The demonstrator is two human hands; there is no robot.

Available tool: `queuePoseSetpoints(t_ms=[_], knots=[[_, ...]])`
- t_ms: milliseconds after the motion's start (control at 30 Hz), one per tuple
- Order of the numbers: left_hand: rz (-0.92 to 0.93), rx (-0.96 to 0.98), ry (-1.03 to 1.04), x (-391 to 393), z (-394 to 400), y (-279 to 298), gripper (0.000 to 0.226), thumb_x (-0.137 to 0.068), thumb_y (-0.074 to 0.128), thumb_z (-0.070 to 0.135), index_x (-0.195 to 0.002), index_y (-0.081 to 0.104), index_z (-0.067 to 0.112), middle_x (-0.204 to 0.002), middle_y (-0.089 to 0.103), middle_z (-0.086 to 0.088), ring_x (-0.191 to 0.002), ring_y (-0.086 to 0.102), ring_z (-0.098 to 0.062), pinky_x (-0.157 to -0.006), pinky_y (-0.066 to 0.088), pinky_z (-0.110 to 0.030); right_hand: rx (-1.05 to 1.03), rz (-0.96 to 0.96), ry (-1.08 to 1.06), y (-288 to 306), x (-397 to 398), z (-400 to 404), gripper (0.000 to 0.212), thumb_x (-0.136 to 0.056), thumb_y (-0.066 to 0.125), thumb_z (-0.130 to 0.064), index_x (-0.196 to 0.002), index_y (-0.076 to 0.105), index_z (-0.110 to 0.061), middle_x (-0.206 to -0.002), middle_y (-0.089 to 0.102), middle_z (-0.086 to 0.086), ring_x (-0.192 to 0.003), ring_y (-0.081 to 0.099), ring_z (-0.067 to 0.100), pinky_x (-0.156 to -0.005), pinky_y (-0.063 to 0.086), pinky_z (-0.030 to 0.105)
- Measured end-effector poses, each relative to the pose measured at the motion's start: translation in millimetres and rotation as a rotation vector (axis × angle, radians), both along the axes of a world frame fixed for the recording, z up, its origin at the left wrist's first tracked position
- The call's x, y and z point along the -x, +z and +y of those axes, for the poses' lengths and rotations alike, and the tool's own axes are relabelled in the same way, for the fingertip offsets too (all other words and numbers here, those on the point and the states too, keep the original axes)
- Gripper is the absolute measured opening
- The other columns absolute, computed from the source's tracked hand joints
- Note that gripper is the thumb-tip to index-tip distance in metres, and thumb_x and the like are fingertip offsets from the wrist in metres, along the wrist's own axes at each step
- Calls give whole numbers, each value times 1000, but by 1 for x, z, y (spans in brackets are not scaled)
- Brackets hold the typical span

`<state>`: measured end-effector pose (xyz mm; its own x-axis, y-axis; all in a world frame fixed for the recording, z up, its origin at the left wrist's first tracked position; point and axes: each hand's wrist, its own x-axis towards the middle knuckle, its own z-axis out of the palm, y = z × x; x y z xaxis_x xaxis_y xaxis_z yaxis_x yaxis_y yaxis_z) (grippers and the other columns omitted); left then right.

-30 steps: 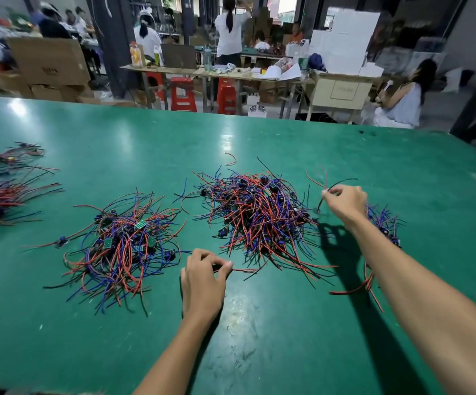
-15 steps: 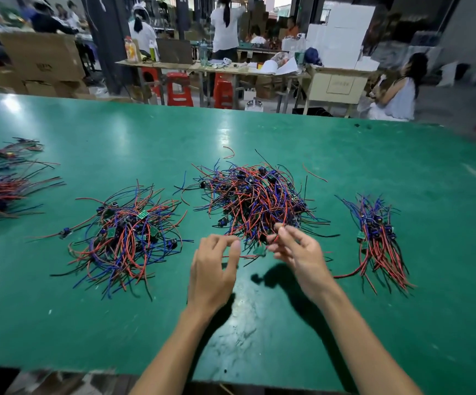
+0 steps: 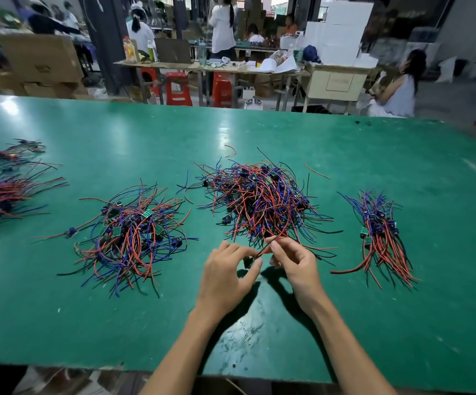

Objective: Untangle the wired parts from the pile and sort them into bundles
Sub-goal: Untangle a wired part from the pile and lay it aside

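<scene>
A tangled pile [image 3: 262, 201] of red, blue and black wired parts lies in the middle of the green table [image 3: 145, 132]. At its near edge my right hand [image 3: 294, 263] pinches the red and black wires of one wired part [image 3: 268, 246]. My left hand [image 3: 228, 275] meets it from the left, fingertips on the lower end of the same part. A second loose pile [image 3: 134, 238] with small green boards lies to the left. A straightened bundle [image 3: 379, 235] lies to the right.
More wire bundles [image 3: 0, 195] lie at the table's far left edge. A stray red wire [image 3: 316, 170] and another short one [image 3: 231, 151] lie behind the middle pile. Beyond the table stand red stools, cardboard boxes, work tables and several people.
My right hand left the right-hand bundle and came back to the near edge of the middle pile. Both hands now meet there and hold one wired part lifted from the pile.
</scene>
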<state>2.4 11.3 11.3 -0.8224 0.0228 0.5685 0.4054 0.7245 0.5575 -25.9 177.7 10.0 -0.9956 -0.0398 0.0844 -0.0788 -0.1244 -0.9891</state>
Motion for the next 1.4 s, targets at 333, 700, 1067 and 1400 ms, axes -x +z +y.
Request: queuePoseSetpoints(t_ms=[333,700,1067,1400], knots=[[127,-524,511,6,-34,17,8,-91,73,21,-99,74,19,-93,71,3,-81,51,-6,-72,38,-10,-569,259,-131,-6,-2,-9,15,-93,72,-23,-105,75,-30,-93,70,-14,-77,63,-3,-68,42,6],[-64,-382,582,14,-89,36,61,-81,81,20,-136,54,11,-133,40,-12,-113,51,-29,-106,42,-44,-1071,378,-123,-11,-4,-27,17,-97,64,-39,-96,66,-23,-95,48,-8,-91,53,13,-71,41,29],[-128,76,159,-7,-40,31,9,-90,74,35,-91,80,29,-83,76,13,-72,57,-11,-80,39,-34,-852,609,-275,-9,-17,-23,24,-92,72,-37,-108,65,-20,-95,58,-13,-83,53,4,-75,48,30],[-161,46,858,28,-114,47,36,-90,71,29,-121,71,12,-124,61,-18,-115,47,-38,-93,42,-50,-1227,110,-402,-10,-7,-28,37,-88,61,-58,-109,63,-28,-105,61,-6,-103,58,20,-87,39,37]])
